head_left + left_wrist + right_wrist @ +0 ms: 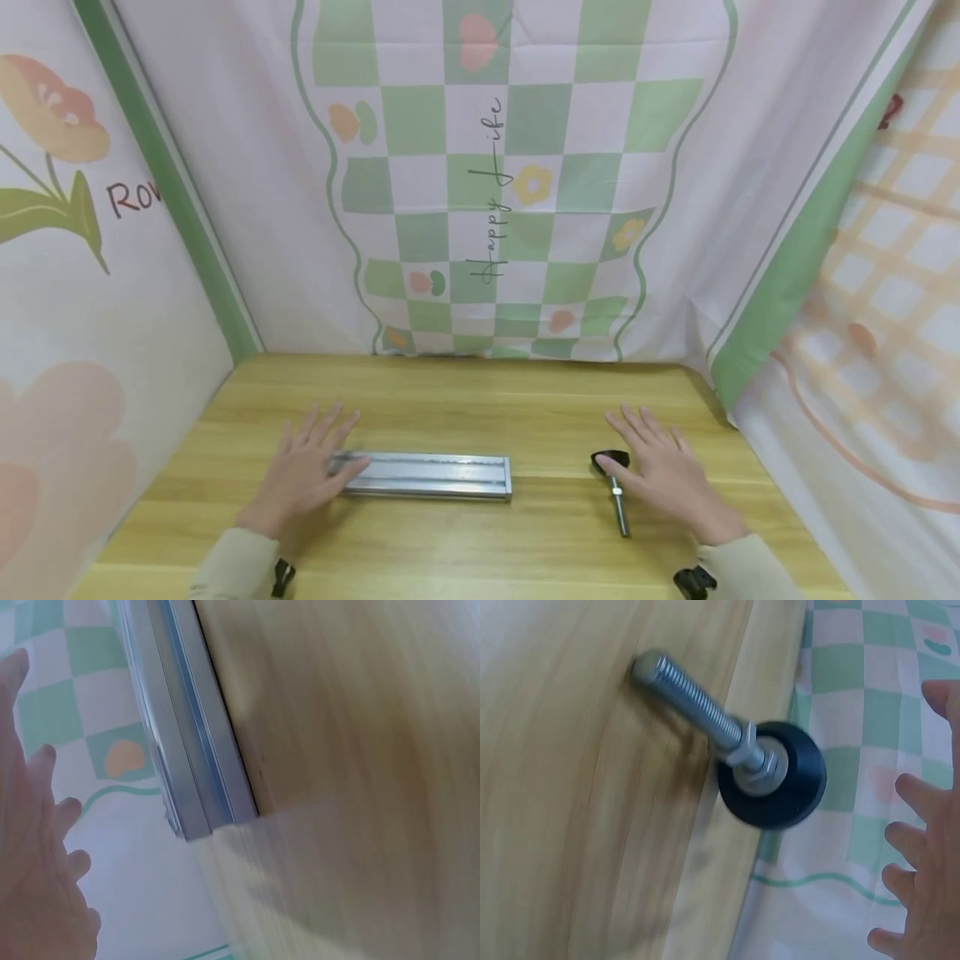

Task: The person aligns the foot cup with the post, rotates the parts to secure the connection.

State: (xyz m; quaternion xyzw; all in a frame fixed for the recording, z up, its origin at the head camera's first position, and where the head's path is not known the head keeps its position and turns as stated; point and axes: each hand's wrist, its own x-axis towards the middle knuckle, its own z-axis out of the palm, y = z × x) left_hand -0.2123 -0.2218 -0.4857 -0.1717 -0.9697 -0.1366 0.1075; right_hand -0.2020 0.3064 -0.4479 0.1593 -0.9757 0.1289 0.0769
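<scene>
A grooved aluminium profile bar (435, 476) lies crosswise on the wooden table. My left hand (307, 475) hovers with spread fingers over its left end, hiding part of it. In the left wrist view the bar (187, 727) and the hand (37, 862) appear apart. On the right lies a levelling foot (617, 496) with a round black base, a threaded stud and nuts. My right hand (663, 475), fingers spread, is above and beside it, the thumb overlapping the base. The right wrist view shows a gap between the levelling foot (772, 776) and the hand (930, 847).
The wood-grain table (555, 550) is bordered at the back by a green-and-white checked cloth (517, 317). Printed fabric hangs at the left (67, 317) and right (900, 350) sides. Black wrist mounts (693, 582) sit at both wrists.
</scene>
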